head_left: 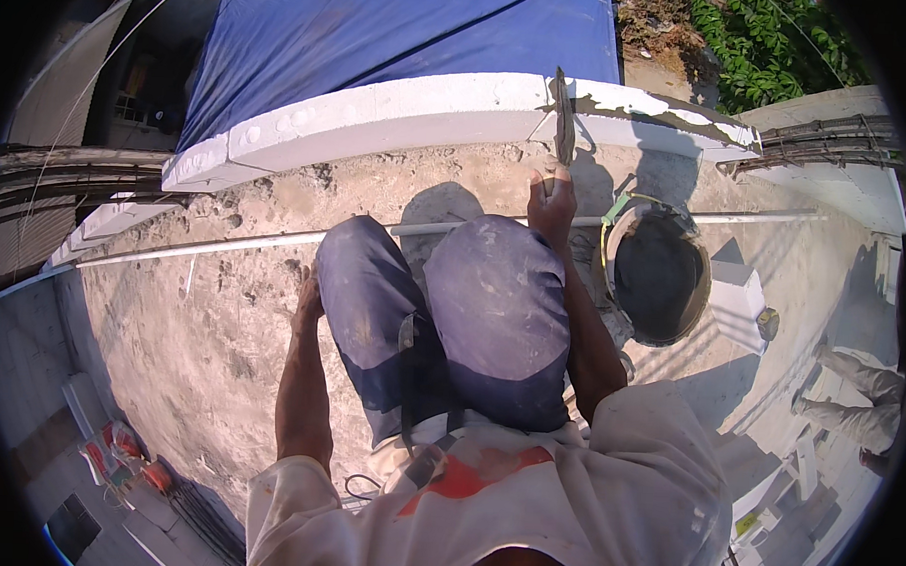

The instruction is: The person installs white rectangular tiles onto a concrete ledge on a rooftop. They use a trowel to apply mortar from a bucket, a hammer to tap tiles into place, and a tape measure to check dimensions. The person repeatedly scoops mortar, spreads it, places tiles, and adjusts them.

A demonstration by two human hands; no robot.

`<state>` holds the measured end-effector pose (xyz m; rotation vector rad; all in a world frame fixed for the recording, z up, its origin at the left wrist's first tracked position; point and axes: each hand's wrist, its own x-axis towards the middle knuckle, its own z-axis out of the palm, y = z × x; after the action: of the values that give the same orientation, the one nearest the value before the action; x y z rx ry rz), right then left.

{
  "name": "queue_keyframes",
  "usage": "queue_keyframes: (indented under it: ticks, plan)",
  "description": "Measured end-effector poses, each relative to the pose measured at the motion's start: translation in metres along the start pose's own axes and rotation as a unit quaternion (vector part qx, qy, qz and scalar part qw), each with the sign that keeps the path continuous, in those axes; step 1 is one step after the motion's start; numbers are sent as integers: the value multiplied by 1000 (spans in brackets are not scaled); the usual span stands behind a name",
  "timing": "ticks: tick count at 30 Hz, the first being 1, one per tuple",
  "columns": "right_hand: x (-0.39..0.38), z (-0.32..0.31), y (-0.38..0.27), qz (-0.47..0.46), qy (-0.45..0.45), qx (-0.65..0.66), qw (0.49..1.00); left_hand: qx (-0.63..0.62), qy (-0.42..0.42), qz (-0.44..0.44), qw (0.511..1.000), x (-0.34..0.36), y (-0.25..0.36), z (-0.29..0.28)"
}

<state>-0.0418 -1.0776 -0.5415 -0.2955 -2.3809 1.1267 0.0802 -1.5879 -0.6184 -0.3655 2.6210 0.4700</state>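
My right hand [553,202] is closed around the handle of a trowel [564,127], whose narrow blade points away from me. The blade crosses the face and top edge of a low row of white blocks [399,111]. Grey mortar [669,111] lies along the top of that row to the right of the trowel. My left hand [311,294] rests against the outside of my left knee, fingers stretched out and partly hidden, with nothing seen in it. Right of my right arm stands a round bucket [705,284] holding dark grey mortar, with a yellow-green band at its rim.
A white pipe [225,244] runs across the rough floor in front of my knees. Beside the bucket is a white block [740,305]. Bundled rebar [827,139] juts out at the right end, and a blue tarp [412,32] spreads beyond the blocks. Another person's legs [853,397] show far right.
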Motion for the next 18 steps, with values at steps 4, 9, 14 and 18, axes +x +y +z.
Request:
queue_keyframes:
  ticks: [4,9,14,18]
  plan:
    - [22,34,9,-91,6,-86,992,-35,-47,-28,998,-5,2,36]
    - [-54,37,-5,-65,-176,-38,982,-47,-57,-58,996,-21,-17,42]
    - [-16,67,-53,-46,-96,-27,994,-59,-62,-64,994,-23,-12,45]
    - [-13,88,-47,-154,-122,-118,973,-74,-65,-61,993,-19,0,50]
